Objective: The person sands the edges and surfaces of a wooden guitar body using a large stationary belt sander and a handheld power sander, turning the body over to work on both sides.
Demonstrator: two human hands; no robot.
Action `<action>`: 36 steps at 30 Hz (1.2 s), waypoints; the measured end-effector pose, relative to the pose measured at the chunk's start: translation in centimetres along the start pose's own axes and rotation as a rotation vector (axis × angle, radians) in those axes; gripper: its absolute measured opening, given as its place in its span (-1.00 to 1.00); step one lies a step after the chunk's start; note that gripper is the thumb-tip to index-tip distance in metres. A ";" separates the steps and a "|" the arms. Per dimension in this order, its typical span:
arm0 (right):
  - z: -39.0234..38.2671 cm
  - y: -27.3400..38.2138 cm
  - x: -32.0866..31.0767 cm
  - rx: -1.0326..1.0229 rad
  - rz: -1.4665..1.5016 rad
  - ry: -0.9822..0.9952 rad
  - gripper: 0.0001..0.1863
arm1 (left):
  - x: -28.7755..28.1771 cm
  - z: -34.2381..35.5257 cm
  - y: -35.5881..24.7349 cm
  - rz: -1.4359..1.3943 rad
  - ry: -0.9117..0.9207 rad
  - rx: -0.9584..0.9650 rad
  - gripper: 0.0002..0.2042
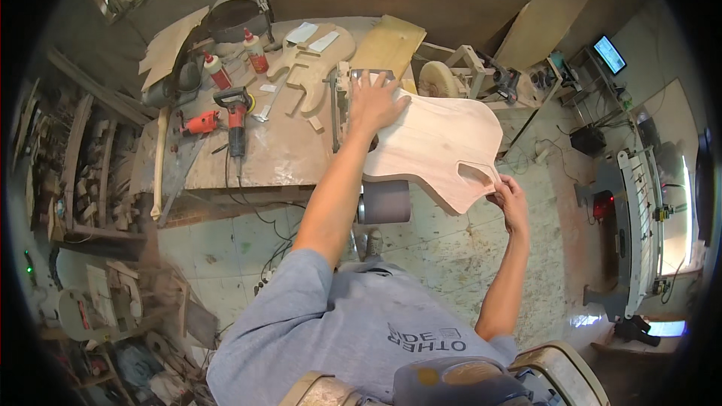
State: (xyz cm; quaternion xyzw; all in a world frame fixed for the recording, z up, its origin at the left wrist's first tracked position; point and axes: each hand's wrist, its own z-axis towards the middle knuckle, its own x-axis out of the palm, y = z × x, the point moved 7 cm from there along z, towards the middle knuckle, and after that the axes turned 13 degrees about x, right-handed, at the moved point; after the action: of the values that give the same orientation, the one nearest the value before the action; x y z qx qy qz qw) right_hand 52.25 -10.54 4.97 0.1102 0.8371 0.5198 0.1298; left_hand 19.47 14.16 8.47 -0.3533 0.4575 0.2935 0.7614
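A pale wooden guitar body with a cut-out slot near its lower right end lies in front of me, over the table's right edge. My left hand rests on its left part, fingers spread and flat. At the near right end, my right hand pinches the rim beside the slot. Below the body shows the dark grey drum of what looks like a belt sander. The machine's metal frame stands just left of my left hand; the contact between wood and belt is hidden.
On the dusty workbench lie a red-and-black angle grinder, an orange power tool, two red-and-white bottles and another guitar body. Cables trail across the floor. A machine stands at the right.
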 end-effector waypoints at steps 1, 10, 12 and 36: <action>0.6 0.2 0.6 -0.010 -0.037 -0.017 -0.65 | -0.4 -0.4 0.8 0.012 0.000 -0.017 -0.40; 2.2 5.6 8.0 -0.515 -0.578 -0.332 -0.79 | -4.7 -4.8 7.0 0.108 0.020 -0.138 -0.31; 2.3 6.1 10.1 -0.611 -0.643 -0.351 -0.79 | -5.6 -5.7 8.4 0.157 0.056 -0.156 -0.29; 8.4 8.1 26.9 -0.919 -0.850 -0.203 -0.61 | -13.1 -15.7 19.0 -0.253 0.412 -0.141 -0.33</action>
State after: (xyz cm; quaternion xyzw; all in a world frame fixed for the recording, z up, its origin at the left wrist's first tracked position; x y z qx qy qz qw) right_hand 30.15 8.65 5.96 -0.2500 0.4829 0.7161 0.4377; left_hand -8.23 10.84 9.99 -0.5122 0.5336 0.1490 0.6563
